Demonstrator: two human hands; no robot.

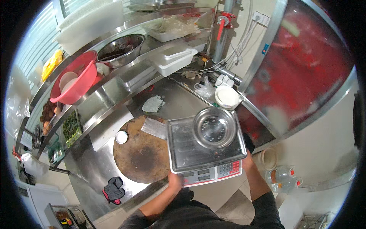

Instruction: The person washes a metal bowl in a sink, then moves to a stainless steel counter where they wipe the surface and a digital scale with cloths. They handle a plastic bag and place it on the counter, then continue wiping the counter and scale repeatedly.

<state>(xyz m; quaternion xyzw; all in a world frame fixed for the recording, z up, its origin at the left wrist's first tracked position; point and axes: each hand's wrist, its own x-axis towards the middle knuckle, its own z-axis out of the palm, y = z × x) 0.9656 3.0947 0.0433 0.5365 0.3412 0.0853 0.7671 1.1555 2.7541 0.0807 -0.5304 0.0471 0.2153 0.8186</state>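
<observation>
Both my hands carry a digital weighing scale [213, 174] in front of my body. Its white base has a keypad and small displays, and a metal tray [183, 146] covers its top. A round steel bowl [215, 128] rests on the right part of that tray. My left hand [174, 180] grips the scale's left side, while my right hand [248, 161] holds its right side; the fingers of both are mostly hidden. Beside the scale lies a round wooden chopping block [140, 160]. A cleaver [154, 128], partly covered by the scale, and a small white cup [121, 137] are on the block.
A black and red glove [114, 190] lies on the steel table [83, 163]. Shelves behind hold a pink basin [85, 77], a large steel bowl [121, 50] and white containers [177, 61]. White bowls [227, 96] stand beyond the scale; plastic bottles [281, 174] are on the floor at right.
</observation>
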